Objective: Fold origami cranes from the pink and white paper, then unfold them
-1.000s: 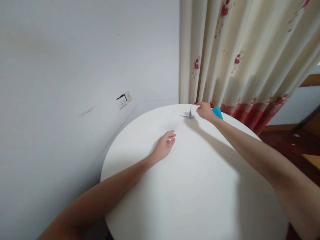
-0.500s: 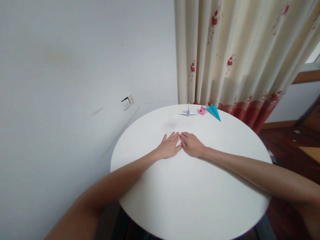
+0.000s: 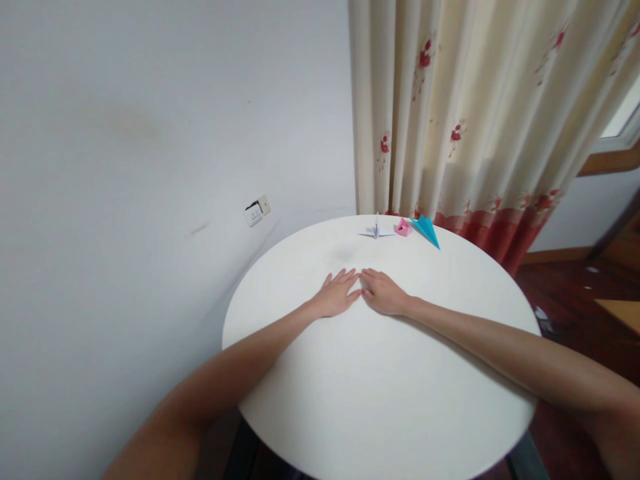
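My left hand (image 3: 337,295) lies flat on the white round table (image 3: 390,387), its fingers spread and nothing in it. Close beside it, my right hand (image 3: 383,292) rests palm down on the tabletop, fingers stretched out and holding nothing. The fingertips of both hands meet or nearly meet. Beyond them, at the far edge, stands a white paper crane (image 3: 377,230) with its wings out. Just right of the crane sits a small folded pink paper piece (image 3: 403,227). A blue paper plane (image 3: 427,231) lies to the right of that, its point toward me.
A white wall (image 3: 150,167) with a power socket (image 3: 254,214) runs along the left. Behind the table hangs a cream curtain (image 3: 465,87) with red flowers. Dark red floor (image 3: 560,287) shows at the right, with a window (image 3: 623,123) above.
My view has tilted up slightly, so the table and folded papers appear a little lower. Both hands stay in place on the table.
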Demonstrator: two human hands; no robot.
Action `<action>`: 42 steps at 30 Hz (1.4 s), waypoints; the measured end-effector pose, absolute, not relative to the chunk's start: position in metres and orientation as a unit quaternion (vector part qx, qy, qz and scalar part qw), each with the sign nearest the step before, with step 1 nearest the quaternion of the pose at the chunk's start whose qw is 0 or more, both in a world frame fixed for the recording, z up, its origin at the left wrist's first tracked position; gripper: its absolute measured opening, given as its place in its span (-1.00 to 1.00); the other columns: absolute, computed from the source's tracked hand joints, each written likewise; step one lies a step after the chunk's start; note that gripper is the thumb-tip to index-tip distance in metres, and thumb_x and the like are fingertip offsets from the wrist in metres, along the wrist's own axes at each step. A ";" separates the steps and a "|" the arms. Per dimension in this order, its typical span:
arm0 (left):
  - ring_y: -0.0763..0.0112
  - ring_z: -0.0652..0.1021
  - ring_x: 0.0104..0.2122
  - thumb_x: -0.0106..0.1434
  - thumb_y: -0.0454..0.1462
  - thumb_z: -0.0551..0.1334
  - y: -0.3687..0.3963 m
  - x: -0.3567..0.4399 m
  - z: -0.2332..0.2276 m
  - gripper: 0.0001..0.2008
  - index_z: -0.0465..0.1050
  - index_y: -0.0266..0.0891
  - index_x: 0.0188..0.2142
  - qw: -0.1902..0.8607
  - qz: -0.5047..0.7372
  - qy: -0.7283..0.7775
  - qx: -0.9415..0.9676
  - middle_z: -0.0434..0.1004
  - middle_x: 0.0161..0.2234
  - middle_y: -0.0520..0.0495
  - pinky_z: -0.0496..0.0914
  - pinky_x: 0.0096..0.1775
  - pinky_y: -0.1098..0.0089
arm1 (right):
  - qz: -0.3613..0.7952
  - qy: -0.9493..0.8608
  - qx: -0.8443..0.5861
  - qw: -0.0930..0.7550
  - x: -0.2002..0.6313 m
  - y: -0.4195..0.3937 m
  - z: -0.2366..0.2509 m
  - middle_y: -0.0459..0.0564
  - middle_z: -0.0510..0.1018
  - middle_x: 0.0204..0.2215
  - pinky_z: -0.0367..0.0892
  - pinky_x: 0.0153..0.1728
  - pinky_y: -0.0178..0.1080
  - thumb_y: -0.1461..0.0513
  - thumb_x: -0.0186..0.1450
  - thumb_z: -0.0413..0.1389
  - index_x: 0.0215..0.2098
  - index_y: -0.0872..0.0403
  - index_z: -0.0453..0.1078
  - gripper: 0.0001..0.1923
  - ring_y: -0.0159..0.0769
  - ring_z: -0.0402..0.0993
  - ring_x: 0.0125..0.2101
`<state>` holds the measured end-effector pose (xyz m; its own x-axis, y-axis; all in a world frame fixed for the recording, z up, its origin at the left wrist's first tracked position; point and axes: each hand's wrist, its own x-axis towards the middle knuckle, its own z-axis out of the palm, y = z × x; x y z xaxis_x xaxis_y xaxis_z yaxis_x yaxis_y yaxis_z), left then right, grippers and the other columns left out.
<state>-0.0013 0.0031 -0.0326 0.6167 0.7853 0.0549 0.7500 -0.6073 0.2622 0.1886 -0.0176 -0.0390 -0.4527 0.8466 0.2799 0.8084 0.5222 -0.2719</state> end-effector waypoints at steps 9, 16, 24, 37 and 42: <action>0.15 -0.01 0.33 0.35 0.04 -0.06 0.010 -0.001 -0.037 -0.44 0.09 -0.04 0.27 0.115 0.106 0.431 0.889 -0.04 0.34 -0.07 -0.15 0.24 -0.07 | 0.038 -0.857 -0.475 0.197 0.192 -0.016 -0.040 0.29 0.29 0.18 0.07 0.18 -0.08 0.25 0.33 -0.06 0.11 0.24 0.26 -0.59 -0.09 0.15 0.21; 0.27 0.33 0.18 0.32 -0.15 0.06 0.016 -0.001 -0.035 -0.60 0.42 -0.25 0.06 0.107 0.204 0.398 0.888 0.37 0.15 -0.14 0.12 0.22 0.27 | 0.026 -0.857 -0.464 0.225 0.192 -0.012 -0.042 0.31 0.36 0.12 0.15 0.14 -0.09 0.22 0.33 -0.04 0.02 0.26 0.34 -0.63 -0.05 0.24 0.16; 0.31 0.53 -0.08 0.29 -0.21 0.10 0.020 -0.001 -0.031 -0.70 0.53 -0.27 -0.14 0.195 0.281 0.387 0.856 0.56 -0.08 -0.13 0.36 0.01 0.33 | 0.132 -0.786 -0.480 0.367 0.200 0.002 -0.048 0.20 0.46 0.02 0.25 0.06 -0.08 0.26 0.23 0.05 0.03 0.15 0.34 -0.61 -0.11 0.40 0.00; 0.33 0.54 -0.16 0.25 -0.25 0.13 0.023 0.011 -0.032 -0.77 0.55 -0.26 -0.24 0.243 0.324 0.393 0.826 0.58 -0.18 -0.11 0.38 -0.07 0.35 | -0.006 -0.635 -0.609 0.475 0.290 0.135 -0.017 0.25 0.48 -0.04 0.21 0.06 -0.05 0.12 0.22 0.04 0.04 0.23 0.33 -0.52 -0.03 0.36 -0.02; 0.34 0.53 -0.13 0.25 -0.30 0.11 0.019 0.010 -0.021 -0.78 0.55 -0.24 -0.26 0.242 0.339 0.386 0.823 0.58 -0.17 -0.09 0.37 -0.06 0.36 | 0.074 -0.643 -0.628 0.432 0.273 0.182 -0.021 0.21 0.42 0.08 0.24 0.02 -0.12 0.04 0.18 0.14 0.10 0.16 0.28 -0.41 -0.07 0.37 0.03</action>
